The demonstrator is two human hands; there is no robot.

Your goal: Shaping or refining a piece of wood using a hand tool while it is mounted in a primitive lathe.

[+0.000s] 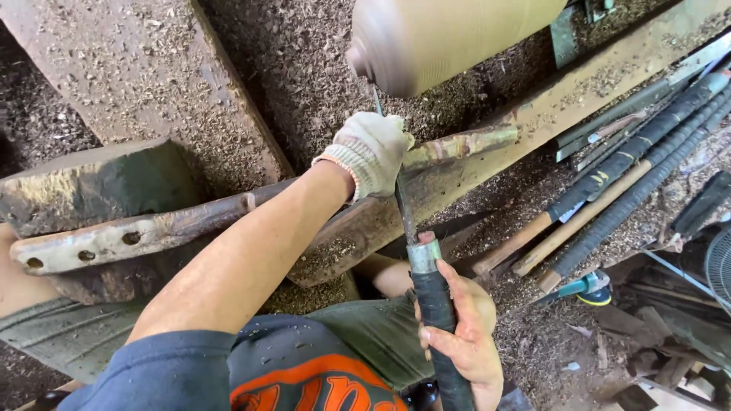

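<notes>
- The turning chisel runs from my lap up to the blurred pale wooden cylinder on the lathe.
- My gloved left hand presses the blade onto the tool rest, fingers curled over it.
- My bare right hand has its fingers clamped on the black wrapped handle.
- The surface is thick with sawdust; spare long-handled tools lie to the right.

spinning wood blank: blurred, top cut off | chisel tip: hidden behind blank
</notes>
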